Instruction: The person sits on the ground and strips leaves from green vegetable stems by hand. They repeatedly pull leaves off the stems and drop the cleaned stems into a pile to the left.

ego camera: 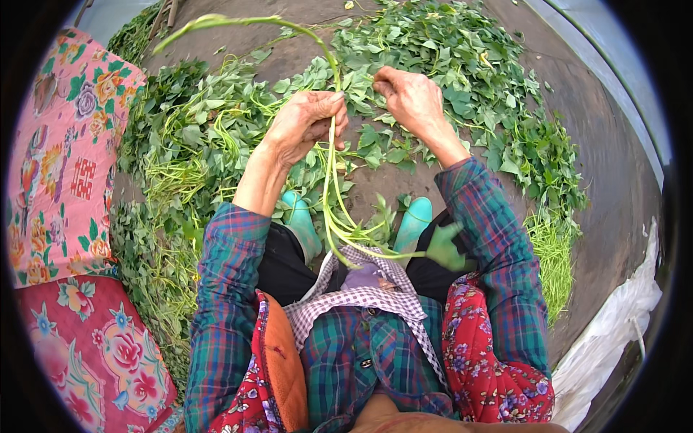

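Note:
My left hand (308, 124) grips a green leafy vine (306, 33), which looks like sweet potato vine. Its tip arches up and to the left beyond my fingers. Below the hand, several pale stems hang towards my lap, and one ends in a blurred green leaf (446, 248) by my right sleeve. My right hand (416, 103) is raised to the right of the vine, apart from it. Its thumb and fingers are curled together; whether anything is pinched between them cannot be made out against the leaves behind.
Heaps of cut leaves (460, 70) and stems (178, 178) cover the ground ahead and to my left. A bundle of bare stems (549, 265) lies at right. Pink floral cloth (70, 157) and red floral cloth (103, 352) are at left, white plastic sheeting (601, 346) at lower right. Turquoise boots (414, 222) are below.

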{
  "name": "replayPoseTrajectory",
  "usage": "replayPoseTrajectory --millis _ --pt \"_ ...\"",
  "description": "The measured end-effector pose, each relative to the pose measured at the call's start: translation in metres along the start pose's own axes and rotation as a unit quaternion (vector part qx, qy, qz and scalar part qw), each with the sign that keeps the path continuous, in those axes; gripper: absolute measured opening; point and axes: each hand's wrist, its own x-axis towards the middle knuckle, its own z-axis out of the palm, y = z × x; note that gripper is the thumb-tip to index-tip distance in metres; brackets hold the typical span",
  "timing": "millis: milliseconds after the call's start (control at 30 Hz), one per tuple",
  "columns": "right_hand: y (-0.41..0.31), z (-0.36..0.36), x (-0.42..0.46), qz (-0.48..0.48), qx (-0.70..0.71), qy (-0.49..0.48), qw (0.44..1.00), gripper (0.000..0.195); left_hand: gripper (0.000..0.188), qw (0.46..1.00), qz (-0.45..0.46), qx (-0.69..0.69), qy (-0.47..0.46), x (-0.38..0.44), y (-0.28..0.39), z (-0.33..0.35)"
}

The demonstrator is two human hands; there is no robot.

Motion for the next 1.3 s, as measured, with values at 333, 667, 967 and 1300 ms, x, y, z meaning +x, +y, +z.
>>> replayPoseTrajectory --millis 333,667,967,1300 --pt "-0.049 0.003 -0.032 0.147 0.507 -0.371 0.764 0.027 0.030 0.990 0.106 0.015 0.089 -0.001 0.001 -0.024" --pt "-0.037 0.007 -0.033 0.123 0.380 -0.232 0.887 0.022 0.035 0.957 0.077 0.223 0.168 0.000 -0.011 -0.005" --pt "-0.013 -0.017 -0.015 -0.066 0.039 0.026 0.997 0.022 0.030 0.985 0.071 0.145 0.065 0.002 -0.019 -0.005" --pt "0.180 -0.188 -0.158 0.350 -0.392 -0.180 0.832 0.034 0.026 0.960 0.180 0.075 0.203 -0.004 0.002 0.001"
